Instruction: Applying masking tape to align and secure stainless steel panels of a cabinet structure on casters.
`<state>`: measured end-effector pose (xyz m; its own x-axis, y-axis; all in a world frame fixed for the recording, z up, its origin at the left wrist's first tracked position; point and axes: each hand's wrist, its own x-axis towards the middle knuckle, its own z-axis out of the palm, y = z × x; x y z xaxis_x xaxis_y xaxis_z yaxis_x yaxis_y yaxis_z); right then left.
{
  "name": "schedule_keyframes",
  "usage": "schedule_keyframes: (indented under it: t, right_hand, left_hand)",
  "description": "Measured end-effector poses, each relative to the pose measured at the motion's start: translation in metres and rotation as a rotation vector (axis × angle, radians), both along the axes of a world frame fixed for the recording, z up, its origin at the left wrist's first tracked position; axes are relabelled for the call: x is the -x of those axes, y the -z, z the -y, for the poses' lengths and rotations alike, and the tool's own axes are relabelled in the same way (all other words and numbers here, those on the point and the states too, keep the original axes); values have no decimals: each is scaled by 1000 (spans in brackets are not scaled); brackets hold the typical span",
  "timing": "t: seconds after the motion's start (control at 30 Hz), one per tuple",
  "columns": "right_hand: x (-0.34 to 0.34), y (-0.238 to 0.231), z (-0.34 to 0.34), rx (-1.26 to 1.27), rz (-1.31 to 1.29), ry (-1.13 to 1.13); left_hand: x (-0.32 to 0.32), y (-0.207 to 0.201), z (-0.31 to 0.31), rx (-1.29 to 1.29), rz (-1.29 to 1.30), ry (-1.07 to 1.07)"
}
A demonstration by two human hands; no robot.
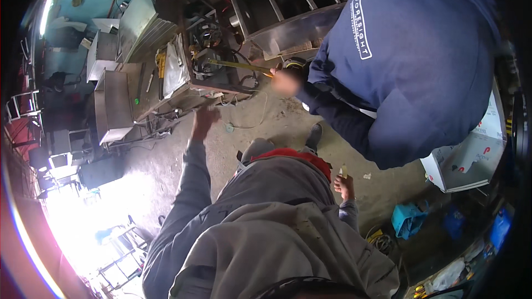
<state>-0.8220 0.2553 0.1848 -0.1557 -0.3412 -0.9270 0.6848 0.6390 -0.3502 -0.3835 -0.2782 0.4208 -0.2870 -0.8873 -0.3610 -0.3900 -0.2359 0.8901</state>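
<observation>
My left hand [205, 122] reaches forward beside the near end of the workbench [142, 91]. It is blurred, so I cannot make out its fingers or anything in them. Low at my right side, my right hand [344, 187] is closed around a small pale yellow object [344, 171] whose end sticks up from the fingers. Ahead of me a co-worker's hand [286, 82] holds a tape measure, its yellow blade [238, 65] stretched toward the cluttered end of the bench.
A co-worker in a navy hooded top [410, 66] stands close at front right. Metal frames [288, 0] stand beyond, and sheet-metal boxes [113, 102] are at left. A thin cord [260, 124] lies on the floor. To my right are a blue bag [409, 220] and a film-covered panel [471, 160].
</observation>
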Motion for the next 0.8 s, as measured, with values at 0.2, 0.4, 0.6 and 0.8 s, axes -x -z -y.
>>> schedule_keyframes:
  t: [0.2, 0.4, 0.6, 0.8]
  right_hand:
    - [12, -28, -27, 10, -163, 178]
    - [-4, -53, -31, 45, -197, 246]
    - [-64, -105, -4, 311, 135, 252]
    - [-13, -215, 458, 205, 1555, 514]
  left_hand:
    - [59, -19, 146, 137, -236, -18]
    - [161, -26, 222, 722, 608, 65]
    - [211, -4, 257, 485, 533, 369]
    - [214, 62, 281, 309, 146, 240]
